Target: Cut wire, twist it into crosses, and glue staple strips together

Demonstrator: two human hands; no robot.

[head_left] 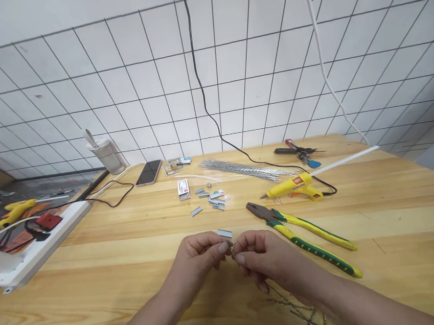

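Note:
My left hand (209, 251) and my right hand (257, 255) meet low over the table, their fingertips almost touching. Both pinch a small piece of thin metal wire (232, 250), mostly hidden by the fingers. A strip of staples (225, 233) shows just behind the left fingertips; whether they touch it I cannot tell. Under and beside the right wrist lie several twisted wires (303, 310), partly covered by the forearm. Combination pliers (309, 228) with green and yellow handles rest to the right of my right hand, jaws pointing away to the left.
Beyond the hands lie staple strips (217, 201), a staple box (184, 189) and a bundle of straight wires (245, 169). A yellow glue gun (295, 187) and small pliers (299, 151) are at the right. Leftward are a phone (149, 173), a jar (106, 157) and a power strip (49, 241).

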